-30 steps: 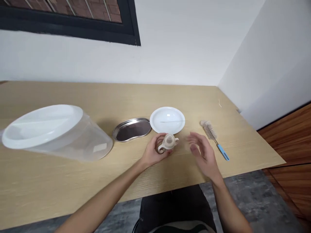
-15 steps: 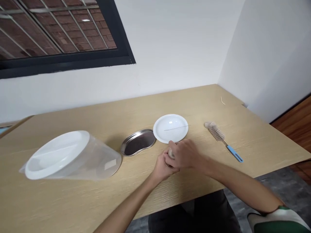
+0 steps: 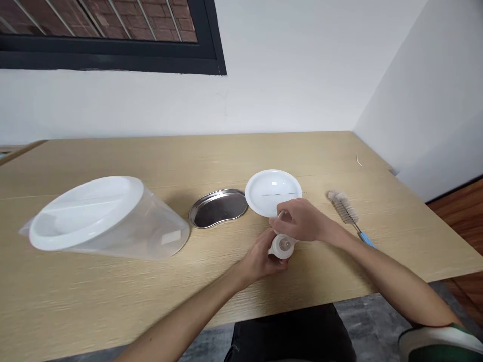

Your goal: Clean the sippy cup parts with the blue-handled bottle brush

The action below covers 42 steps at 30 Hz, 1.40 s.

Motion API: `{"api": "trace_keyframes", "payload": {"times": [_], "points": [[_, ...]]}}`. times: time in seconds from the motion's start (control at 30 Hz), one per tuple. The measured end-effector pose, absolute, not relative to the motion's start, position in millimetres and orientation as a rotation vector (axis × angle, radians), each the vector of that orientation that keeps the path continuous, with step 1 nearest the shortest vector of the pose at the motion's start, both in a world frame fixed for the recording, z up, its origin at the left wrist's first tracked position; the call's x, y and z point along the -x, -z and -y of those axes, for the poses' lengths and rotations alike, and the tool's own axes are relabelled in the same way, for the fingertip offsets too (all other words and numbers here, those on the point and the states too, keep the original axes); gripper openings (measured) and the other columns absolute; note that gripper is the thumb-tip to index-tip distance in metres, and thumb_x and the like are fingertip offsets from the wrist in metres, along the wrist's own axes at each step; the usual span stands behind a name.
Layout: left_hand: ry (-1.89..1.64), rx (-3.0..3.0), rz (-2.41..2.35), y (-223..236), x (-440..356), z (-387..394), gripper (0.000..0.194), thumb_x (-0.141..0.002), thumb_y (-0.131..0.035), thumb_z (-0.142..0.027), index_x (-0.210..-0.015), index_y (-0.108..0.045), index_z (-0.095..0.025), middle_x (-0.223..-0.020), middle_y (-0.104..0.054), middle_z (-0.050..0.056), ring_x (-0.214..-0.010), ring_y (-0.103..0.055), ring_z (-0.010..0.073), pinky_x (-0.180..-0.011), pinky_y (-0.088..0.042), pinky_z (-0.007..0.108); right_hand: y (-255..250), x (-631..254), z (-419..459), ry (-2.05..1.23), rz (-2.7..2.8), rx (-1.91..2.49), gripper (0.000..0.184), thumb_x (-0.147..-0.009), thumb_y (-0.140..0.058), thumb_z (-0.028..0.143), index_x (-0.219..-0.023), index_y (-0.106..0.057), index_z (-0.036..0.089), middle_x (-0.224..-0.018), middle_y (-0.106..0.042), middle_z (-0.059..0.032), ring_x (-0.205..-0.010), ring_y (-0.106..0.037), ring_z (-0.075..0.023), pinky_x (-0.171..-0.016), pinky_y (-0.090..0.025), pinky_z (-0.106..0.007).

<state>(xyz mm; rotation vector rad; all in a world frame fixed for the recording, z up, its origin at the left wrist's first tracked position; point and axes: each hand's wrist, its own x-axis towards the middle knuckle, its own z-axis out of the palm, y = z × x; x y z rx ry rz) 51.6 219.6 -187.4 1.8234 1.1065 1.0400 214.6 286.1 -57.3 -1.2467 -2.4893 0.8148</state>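
My left hand (image 3: 260, 259) is shut around a small cream spouted pot (image 3: 283, 246), held just above the table with its rounded end facing me. My right hand (image 3: 302, 219) is right above the pot. A thin pale stick (image 3: 280, 214) shows between its fingertips, close to the pot. Behind my hands lies a white round plate (image 3: 271, 191) with a thin wire (image 3: 283, 193) across it. My right wrist passes in front of a bottle brush (image 3: 344, 208) with a blue handle, partly hiding the brush.
A steel kidney dish (image 3: 218, 208) sits left of the plate. Further left, a large clear container with a white lid (image 3: 109, 216) lies on its side. All of this rests on a light wooden table (image 3: 113, 301). A small pale fibre (image 3: 358, 160) lies near the far corner.
My right hand has moved from beside the pot to above it, now with a thin stick in its fingers. The pot has turned, and my left hand still grips it. The view has shifted.
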Motion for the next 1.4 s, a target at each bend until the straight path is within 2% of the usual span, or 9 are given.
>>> {"api": "trace_keyframes", "payload": {"times": [0.13,0.27,0.37,0.47,0.67,0.77,0.9,1.13,1.4], "points": [[-1.07,-1.714,-1.122,186,-52,-221,0.05,-0.067,-0.073,-0.02,-0.116,-0.061,-0.018,-0.103,-0.072,0.007,-0.092,-0.069,0.0236,-0.079,-0.06,0.036,53,-229,-299,-0.717,2.156,1.27,0.041,-0.095,-0.054,0.06,-0.094,-0.064,0.02,-0.074,-0.065,0.0006,-0.065,-0.055,-0.014,-0.061,-0.037,-0.026],[-1.068,-1.631,-1.113,186,-51,-223,0.053,-0.067,-0.073,-0.022,-0.118,-0.06,-0.018,-0.106,-0.071,0.009,-0.094,-0.069,0.024,-0.069,-0.059,0.031,79,-231,-317,-0.609,2.107,1.281,0.047,-0.09,-0.065,0.051,-0.125,-0.059,0.02,-0.102,-0.07,-0.0056,-0.088,-0.062,-0.0199,-0.077,-0.046,-0.031],[-1.055,-1.597,-1.101,186,-51,-223,0.052,-0.067,-0.073,-0.022,-0.118,-0.06,-0.018,-0.109,-0.07,0.009,-0.096,-0.068,0.0244,-0.066,-0.059,0.029,106,-222,-328,-0.526,2.255,1.355,0.038,-0.09,-0.067,0.04,-0.119,-0.061,0.015,-0.117,-0.068,-0.0109,-0.105,-0.062,-0.0227,-0.091,-0.047,-0.034],[-1.039,-1.589,-1.091,184,-51,-222,0.051,-0.069,-0.074,-0.022,-0.117,-0.06,-0.019,-0.112,-0.07,0.01,-0.098,-0.068,0.0254,-0.067,-0.059,0.03,121,-213,-336,-0.399,2.425,1.477,0.035,-0.093,-0.062,0.036,-0.119,-0.062,0.013,-0.125,-0.064,-0.0143,-0.112,-0.061,-0.0238,-0.094,-0.047,-0.034],[-1.087,-1.618,-1.084,182,-51,-221,0.05,-0.069,-0.072,-0.019,-0.117,-0.059,-0.02,-0.109,-0.07,0.009,-0.094,-0.069,0.024,-0.068,-0.059,0.031,119,-202,-340,-0.281,2.536,1.553,0.037,-0.093,-0.062,0.041,-0.116,-0.064,0.012,-0.107,-0.07,-0.0174,-0.102,-0.065,-0.031,-0.084,-0.049,-0.038],[-1.088,-1.671,-1.107,183,-48,-221,0.05,-0.069,-0.071,-0.02,-0.118,-0.058,-0.019,-0.111,-0.07,0.009,-0.097,-0.069,0.0239,-0.076,-0.06,0.034,115,-201,-338,-0.211,2.523,1.557,0.04,-0.097,-0.057,0.044,-0.118,-0.063,0.011,-0.113,-0.069,-0.0184,-0.11,-0.062,-0.0329,-0.091,-0.047,-0.041],[-1.084,-1.754,-1.139,181,-45,-223,0.049,-0.072,-0.072,-0.023,-0.118,-0.059,-0.018,-0.111,-0.072,0.008,-0.099,-0.069,0.0239,-0.089,-0.058,0.04,109,-210,-332,-0.139,2.379,1.529,0.032,-0.102,-0.051,0.04,-0.114,-0.064,0.013,-0.118,-0.069,-0.015,-0.116,-0.058,-0.0315,-0.1,-0.043,-0.043],[-1.109,-1.769,-1.072,175,-45,-225,0.049,-0.072,-0.072,-0.023,-0.119,-0.058,-0.018,-0.113,-0.073,0.008,-0.098,-0.07,0.0228,-0.087,-0.057,0.036,83,-236,-292,-0.363,2.173,1.223,0.034,-0.104,-0.047,0.046,-0.088,-0.061,0.02,-0.088,-0.068,-0.0039,-0.087,-0.06,-0.0202,-0.08,-0.044,-0.034],[-1.139,-1.79,-1.068,174,-44,-225,0.045,-0.074,-0.071,-0.025,-0.117,-0.058,-0.019,-0.109,-0.072,0.004,-0.09,-0.071,0.0184,-0.08,-0.056,0.03,71,-240,-248,-0.46,2.405,0.994,0.024,-0.097,-0.062,0.043,-0.105,-0.059,0.021,-0.097,-0.063,-0.0044,-0.092,-0.058,-0.0194,-0.082,-0.044,-0.034]]}}
